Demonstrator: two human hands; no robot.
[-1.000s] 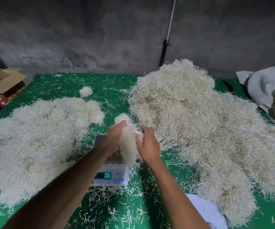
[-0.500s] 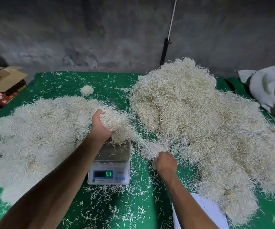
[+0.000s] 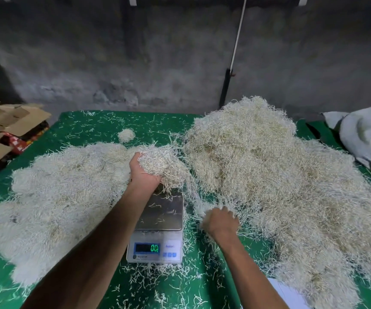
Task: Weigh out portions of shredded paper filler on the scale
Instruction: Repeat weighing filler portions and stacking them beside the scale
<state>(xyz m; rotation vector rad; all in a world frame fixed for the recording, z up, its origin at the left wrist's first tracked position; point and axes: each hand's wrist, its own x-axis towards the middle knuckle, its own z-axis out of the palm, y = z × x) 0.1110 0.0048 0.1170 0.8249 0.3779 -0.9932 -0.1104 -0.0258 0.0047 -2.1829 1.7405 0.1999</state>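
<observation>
A small digital scale (image 3: 157, 230) sits on the green table; its display (image 3: 147, 248) reads 0.0 and only a few loose shreds lie on its steel pan. My left hand (image 3: 143, 172) grips a clump of shredded paper (image 3: 161, 162) just beyond the scale, at the edge of the left pile (image 3: 57, 195). My right hand (image 3: 221, 221) is curled round a tuft of shreds at the near edge of the big right pile (image 3: 280, 175), to the right of the scale.
A small separate tuft (image 3: 126, 134) lies at the back of the green table (image 3: 113, 123). Flattened cardboard (image 3: 3, 123) is stacked off the left edge. A grey sack (image 3: 367, 134) lies at the back right. A white sheet (image 3: 289, 293) shows by my right forearm.
The portion has come off the scale, whose reading dropped to 0.0. My left hand carried the clump away to the left pile. My right hand dropped right, into the big pile's edge.
</observation>
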